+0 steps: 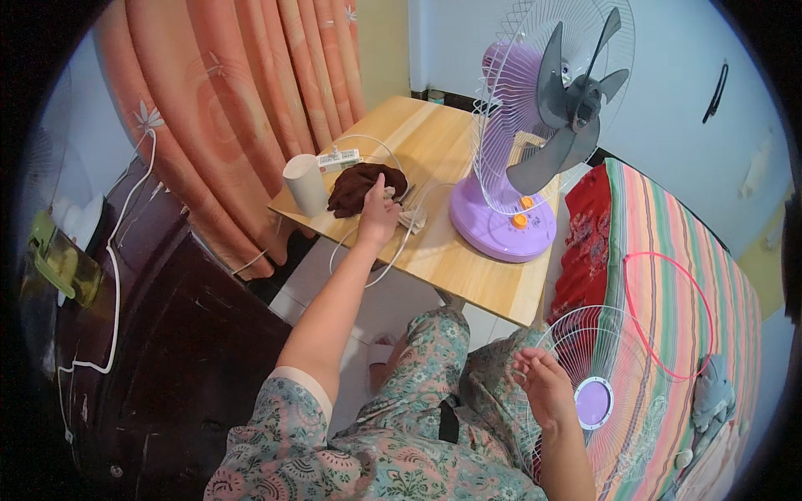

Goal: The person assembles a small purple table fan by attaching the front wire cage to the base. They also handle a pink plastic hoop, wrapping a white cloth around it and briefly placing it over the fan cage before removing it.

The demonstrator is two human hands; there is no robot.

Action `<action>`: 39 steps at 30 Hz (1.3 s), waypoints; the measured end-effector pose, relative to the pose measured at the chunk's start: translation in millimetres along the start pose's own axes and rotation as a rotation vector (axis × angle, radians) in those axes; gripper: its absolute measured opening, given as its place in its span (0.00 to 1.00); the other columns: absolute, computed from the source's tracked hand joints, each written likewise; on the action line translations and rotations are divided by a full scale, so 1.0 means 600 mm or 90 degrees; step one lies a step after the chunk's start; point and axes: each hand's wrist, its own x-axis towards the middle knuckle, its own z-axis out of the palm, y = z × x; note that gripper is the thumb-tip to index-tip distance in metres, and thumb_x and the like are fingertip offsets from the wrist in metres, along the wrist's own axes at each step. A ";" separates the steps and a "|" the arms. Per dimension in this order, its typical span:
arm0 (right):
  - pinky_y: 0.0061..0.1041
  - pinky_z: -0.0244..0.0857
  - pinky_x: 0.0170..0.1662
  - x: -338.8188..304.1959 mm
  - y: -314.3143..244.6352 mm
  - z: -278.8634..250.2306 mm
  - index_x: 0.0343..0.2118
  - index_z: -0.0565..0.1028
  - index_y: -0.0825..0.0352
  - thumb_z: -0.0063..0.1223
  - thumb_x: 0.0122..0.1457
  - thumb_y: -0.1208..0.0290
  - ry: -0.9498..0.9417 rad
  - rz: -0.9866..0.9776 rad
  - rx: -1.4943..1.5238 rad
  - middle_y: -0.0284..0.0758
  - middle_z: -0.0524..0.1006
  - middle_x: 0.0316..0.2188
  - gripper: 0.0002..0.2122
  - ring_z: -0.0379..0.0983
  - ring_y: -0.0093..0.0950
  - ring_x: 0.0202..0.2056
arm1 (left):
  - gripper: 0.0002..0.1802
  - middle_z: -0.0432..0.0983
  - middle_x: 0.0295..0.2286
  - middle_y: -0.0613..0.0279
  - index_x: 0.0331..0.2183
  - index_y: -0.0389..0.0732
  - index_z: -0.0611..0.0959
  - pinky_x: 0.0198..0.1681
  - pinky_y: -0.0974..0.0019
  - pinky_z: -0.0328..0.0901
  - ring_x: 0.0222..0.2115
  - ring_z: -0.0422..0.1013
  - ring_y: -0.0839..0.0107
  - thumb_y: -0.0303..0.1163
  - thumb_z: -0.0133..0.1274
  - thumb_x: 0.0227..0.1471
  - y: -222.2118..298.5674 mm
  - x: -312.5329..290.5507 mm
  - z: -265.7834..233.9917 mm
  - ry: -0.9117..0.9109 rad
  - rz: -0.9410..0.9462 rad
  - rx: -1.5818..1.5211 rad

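My left hand (379, 220) reaches over the wooden table (493, 288), fingers stretched against the near edge of a crumpled dark brown cloth (347, 194). A small pale crumpled piece (413, 220) lies beside that hand; a firm grip on anything cannot be made out. My right hand (547, 388) is raised near my lap, fingers loosely bent and apart, holding nothing. Behind it a round white wire fan grille (618, 346) with a purple centre leans on the bed. The purple table fan (504, 230) stands on the table, its grey blades (555, 108) exposed in front of the rear grille.
A white cylinder (306, 185) and a white power strip (338, 159) stand at the table's left, with white cords looping about. A pink ring (710, 313) lies on the striped bed cover (668, 221). Orange curtains (221, 108) hang behind; a dark cabinet (175, 334) stands left.
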 end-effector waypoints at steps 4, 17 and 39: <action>0.25 0.63 0.41 -0.009 0.000 -0.024 0.41 0.71 0.67 0.44 0.62 0.69 0.014 -0.007 0.020 0.34 0.75 0.37 0.09 0.70 0.24 0.38 | 0.25 0.64 0.48 0.52 0.53 0.37 0.67 0.44 0.65 0.65 0.40 0.70 0.66 0.27 0.48 0.53 -0.061 0.006 0.023 0.056 0.104 0.018; 0.17 0.63 0.35 -0.161 -0.035 -0.165 0.39 0.71 0.66 0.45 0.62 0.71 0.268 -0.229 0.030 0.31 0.73 0.30 0.07 0.69 0.20 0.31 | 0.25 0.66 0.48 0.57 0.46 0.39 0.72 0.60 0.51 0.51 0.51 0.62 0.60 0.25 0.52 0.40 0.230 -0.427 0.106 -0.677 0.821 -0.053; 0.35 0.43 0.62 -0.396 0.045 -0.358 0.58 0.60 0.67 0.45 0.61 0.66 0.910 -0.275 -0.705 0.42 0.58 0.59 0.22 0.51 0.36 0.60 | 0.12 0.76 0.42 0.68 0.37 0.43 0.79 0.46 0.61 0.62 0.42 0.70 0.68 0.31 0.53 0.46 0.218 -0.452 0.196 -0.790 0.815 -0.245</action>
